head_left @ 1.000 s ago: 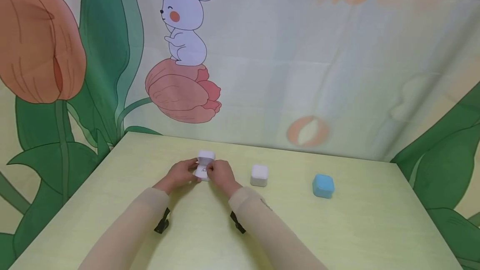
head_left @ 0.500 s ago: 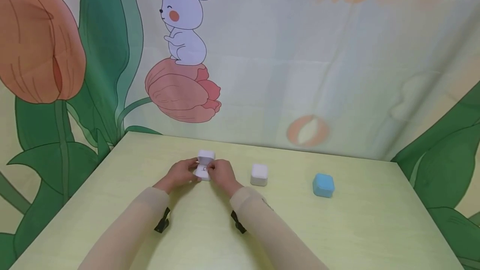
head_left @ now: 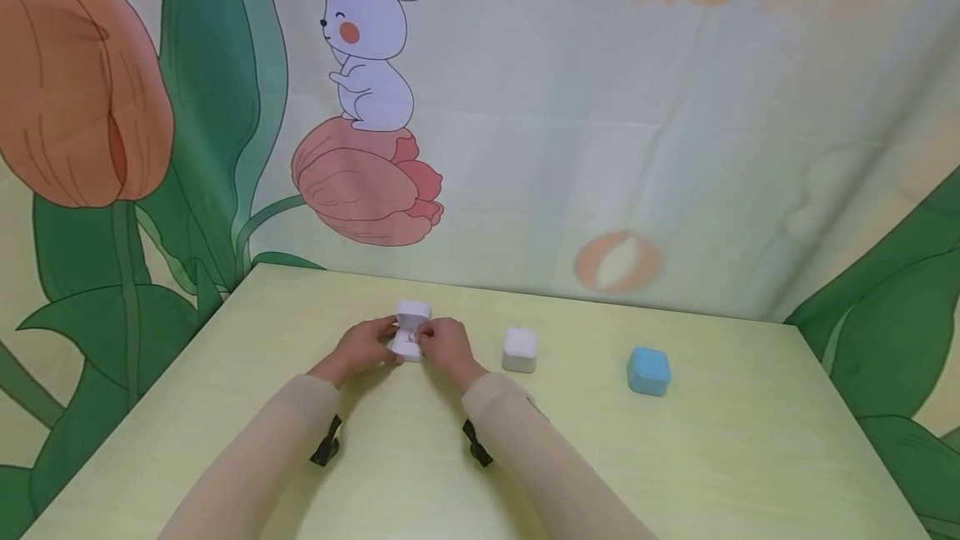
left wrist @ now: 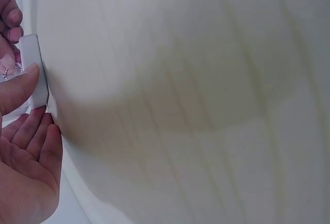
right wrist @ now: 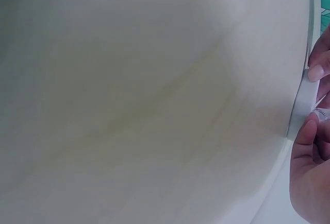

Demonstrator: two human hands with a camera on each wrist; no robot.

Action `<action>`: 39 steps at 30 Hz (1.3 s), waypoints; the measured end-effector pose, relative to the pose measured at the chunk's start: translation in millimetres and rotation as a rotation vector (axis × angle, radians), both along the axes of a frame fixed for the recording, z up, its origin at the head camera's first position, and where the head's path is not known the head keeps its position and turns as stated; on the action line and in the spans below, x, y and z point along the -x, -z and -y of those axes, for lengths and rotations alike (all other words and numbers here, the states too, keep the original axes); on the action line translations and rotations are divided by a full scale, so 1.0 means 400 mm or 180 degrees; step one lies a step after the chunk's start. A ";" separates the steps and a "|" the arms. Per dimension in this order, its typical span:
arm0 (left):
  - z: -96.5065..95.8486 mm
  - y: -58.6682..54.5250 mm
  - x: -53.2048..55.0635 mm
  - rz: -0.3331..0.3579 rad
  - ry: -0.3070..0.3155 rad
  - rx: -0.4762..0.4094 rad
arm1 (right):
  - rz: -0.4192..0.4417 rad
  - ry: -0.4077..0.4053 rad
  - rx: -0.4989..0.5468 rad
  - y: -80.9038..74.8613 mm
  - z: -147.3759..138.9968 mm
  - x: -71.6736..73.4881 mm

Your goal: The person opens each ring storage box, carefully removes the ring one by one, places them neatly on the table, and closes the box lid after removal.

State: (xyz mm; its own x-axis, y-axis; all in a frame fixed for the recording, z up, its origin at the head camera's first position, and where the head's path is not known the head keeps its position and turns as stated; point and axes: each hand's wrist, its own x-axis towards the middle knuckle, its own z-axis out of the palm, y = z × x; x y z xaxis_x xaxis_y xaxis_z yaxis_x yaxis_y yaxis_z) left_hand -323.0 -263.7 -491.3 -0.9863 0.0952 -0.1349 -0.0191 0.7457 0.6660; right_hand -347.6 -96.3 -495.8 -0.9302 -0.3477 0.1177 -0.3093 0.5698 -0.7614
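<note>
Reaching across a smooth, pale-yellow rectangular tabletop [head_left: 600,457] in the head view, two long cream-coloured sleeves [head_left: 255,457] are meeting around a small white hinged box [head_left: 413,309], which is standing left of centre near the far edge with its lid raised. The bare left hand [head_left: 362,346] is gripping the box from its left side; the bare right hand [head_left: 447,347] is pinching a thin silvery ring [head_left: 412,337] at its inside. Near the right hand, a white rounded cube-shaped box [head_left: 519,350] is resting shut, and a light-blue rounded cube-shaped box [head_left: 648,371] is sitting farther right. Behind, a pale fabric backdrop [head_left: 562,107] is displaying a white rabbit on a pink tulip, a large orange tulip and broad green leaves.

In the left wrist view, the left thumb is pressing the hinged box's wall, while a soft shadow is darkening the faintly streaked tabletop.

In the right wrist view, both hands are crowding the right edge, partly cut off, and the right thumb is touching the beaded ring.
</note>
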 end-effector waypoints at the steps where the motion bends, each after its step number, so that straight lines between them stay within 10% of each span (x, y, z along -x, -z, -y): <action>1: 0.001 0.000 0.000 -0.0001 0.0001 0.0010 | 0.0013 0.0000 0.0012 -0.001 0.000 0.000; 39: 0.001 -0.008 -0.020 -0.0177 0.0147 0.0103 | 0.0807 0.0275 0.0628 -0.010 -0.011 0.000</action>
